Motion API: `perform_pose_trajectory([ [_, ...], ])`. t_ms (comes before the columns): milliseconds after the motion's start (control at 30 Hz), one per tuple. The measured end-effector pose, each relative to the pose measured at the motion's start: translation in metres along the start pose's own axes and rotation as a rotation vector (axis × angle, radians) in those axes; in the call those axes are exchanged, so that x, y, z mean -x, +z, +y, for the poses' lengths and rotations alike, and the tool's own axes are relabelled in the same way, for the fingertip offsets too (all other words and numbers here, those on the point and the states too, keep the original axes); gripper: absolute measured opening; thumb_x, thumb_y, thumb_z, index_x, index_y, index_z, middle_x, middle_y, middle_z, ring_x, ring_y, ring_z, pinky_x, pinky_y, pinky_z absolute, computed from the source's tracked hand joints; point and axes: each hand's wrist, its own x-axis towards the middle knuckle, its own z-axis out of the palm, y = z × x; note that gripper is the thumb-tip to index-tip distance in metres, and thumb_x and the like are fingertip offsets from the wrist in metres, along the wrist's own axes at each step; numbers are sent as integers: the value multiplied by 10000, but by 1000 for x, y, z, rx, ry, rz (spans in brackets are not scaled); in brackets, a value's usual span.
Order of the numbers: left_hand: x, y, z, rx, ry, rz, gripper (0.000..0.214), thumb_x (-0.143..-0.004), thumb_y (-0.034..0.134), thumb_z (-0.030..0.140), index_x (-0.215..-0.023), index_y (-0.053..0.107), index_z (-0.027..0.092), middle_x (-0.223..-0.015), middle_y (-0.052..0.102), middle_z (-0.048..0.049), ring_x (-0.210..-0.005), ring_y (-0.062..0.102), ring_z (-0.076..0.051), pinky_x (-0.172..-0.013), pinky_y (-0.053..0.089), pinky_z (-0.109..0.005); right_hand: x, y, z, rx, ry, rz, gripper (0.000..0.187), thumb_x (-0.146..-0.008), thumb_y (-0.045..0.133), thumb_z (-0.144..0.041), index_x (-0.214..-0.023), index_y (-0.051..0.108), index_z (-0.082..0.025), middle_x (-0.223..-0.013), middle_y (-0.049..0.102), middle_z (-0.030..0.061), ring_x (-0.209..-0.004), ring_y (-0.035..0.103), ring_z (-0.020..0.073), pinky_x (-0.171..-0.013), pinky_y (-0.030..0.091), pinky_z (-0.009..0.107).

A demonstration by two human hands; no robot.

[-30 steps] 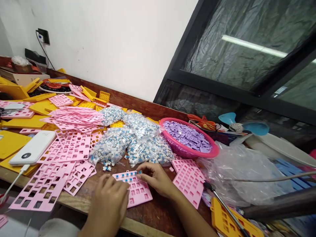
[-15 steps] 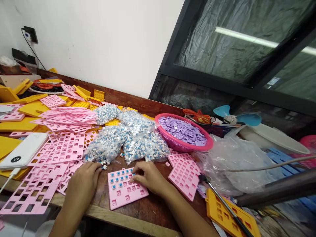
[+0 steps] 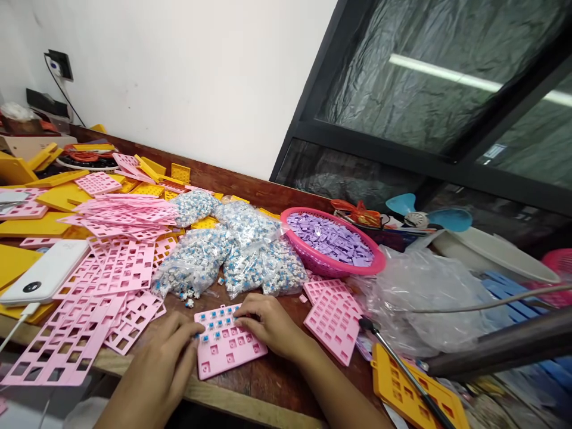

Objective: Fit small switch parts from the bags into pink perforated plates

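Note:
On the table before me lies a pink keyboard plate (image 3: 239,359), slightly tilted in view, with blue-and-white key switches (image 3: 219,324) in its upper rows and bare square holes lower down. My left hand (image 3: 167,351) is at the plate's left edge, thumb and forefinger pinched on a blue key switch (image 3: 196,336). Over the plate's upper right part, my right hand (image 3: 266,322) has its fingers bent and closed near the top-row switches. What its fingertips hold, if anything, is hidden. Loose switches (image 3: 190,302) lie just beyond my left hand, by a clear bag of switches (image 3: 194,262).
More switch bags (image 3: 250,226) lie behind the plate. A pink basket (image 3: 378,262) of purple keycaps stands to their right. Pink plates (image 3: 333,325) and a yellow plate (image 3: 384,378) with a black rod lie right; stacked pink sheets (image 3: 120,268) and a white power bank (image 3: 47,271) lie left.
My left hand has moved right and toward me, from beside the loose switches to the plate's left edge. My right hand has shifted slightly left over the top row.

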Motion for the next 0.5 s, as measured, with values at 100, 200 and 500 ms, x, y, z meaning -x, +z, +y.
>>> perform_pose_trajectory([
  [100,-1,11,7,58,13,-51,239,-1003,497,335,-1149,676,273,-1067,706,-54,-949,698,-196,-825,544,-288,1,-1,1,22,-1,-14,93,-927,705,-198,-951,795,-209,-926,743,44,-884,678,186,-792,497,274],
  [200,-4,24,13,12,-53,-96,148,-965,566,296,-992,709,268,-972,726,-31,-896,691,-208,-770,509,-296,1,-2,0,41,3,-17,92,-930,698,-189,-946,786,-210,-938,745,37,-892,679,181,-796,487,268],
  [500,-19,27,34,-258,-217,-183,130,-956,608,239,-902,725,248,-959,726,-17,-934,663,-230,-776,404,-332,1,-2,-1,67,-10,-24,89,-936,686,-184,-942,770,-214,-948,747,29,-893,682,176,-803,488,258],
])
